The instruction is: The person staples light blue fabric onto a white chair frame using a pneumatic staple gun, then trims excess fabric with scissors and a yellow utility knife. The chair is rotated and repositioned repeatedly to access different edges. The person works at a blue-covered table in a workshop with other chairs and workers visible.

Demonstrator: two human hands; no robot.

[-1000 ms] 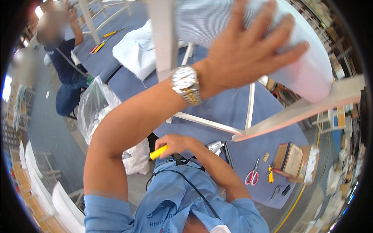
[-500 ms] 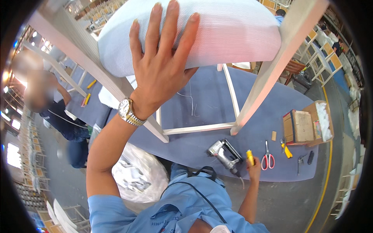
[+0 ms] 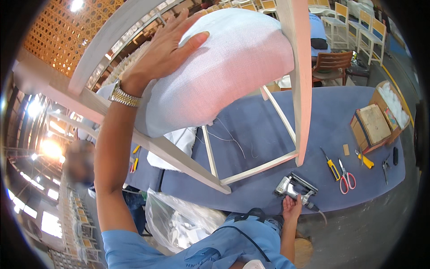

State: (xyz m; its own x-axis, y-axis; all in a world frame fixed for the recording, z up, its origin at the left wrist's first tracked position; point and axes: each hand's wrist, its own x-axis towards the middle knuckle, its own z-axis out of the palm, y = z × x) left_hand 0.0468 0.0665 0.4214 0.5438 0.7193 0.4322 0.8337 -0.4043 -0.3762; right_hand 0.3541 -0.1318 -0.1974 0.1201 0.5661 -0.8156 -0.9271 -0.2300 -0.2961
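My left hand, with a watch on its wrist, lies with fingers spread on the pale fabric seat of a whitewashed wooden chair. The chair stands on a blue-grey covered table. A silver staple gun with a hose lies near the table's front edge. Right beside its handle is my right hand, palm up, fingers apart and not closed on it. Whether the fingertips touch the gun is hard to tell. A yellow-handled screwdriver-like tool lies to the right.
Red-handled scissors, a yellow cutter and pliers-like metal tool lie on the right. Behind them stands a cardboard box. A clear plastic bag hangs below the front edge. Another person is at left.
My right hand has let go of the yellow-handled tool, now on the table, and is at the staple gun. The left hand has shifted toward the seat's left side. The view has turned.
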